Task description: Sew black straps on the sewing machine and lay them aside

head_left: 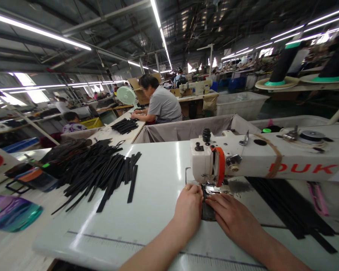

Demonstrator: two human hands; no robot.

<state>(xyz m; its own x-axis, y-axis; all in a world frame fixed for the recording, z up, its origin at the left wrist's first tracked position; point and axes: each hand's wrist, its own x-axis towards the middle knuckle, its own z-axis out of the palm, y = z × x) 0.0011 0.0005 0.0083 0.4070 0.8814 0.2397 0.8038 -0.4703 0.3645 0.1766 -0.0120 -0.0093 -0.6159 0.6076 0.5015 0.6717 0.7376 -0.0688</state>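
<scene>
Both hands are at the needle end of a white sewing machine. A small dark piece lies flat on the machine bed between them, partly under the presser foot. My left hand has its fingers curled together on the left edge of this piece, near the foot. From the right, my right hand presses its fingers, held close together, on the piece. A pile of black strips lies on the pale table to the left. Longer black strips rest under the machine arm.
A purple and teal container is at the far left. Pink scissors lie right of the long strips. Thread cones stand upper right. Behind the table are a cloth-lined bin and a seated person.
</scene>
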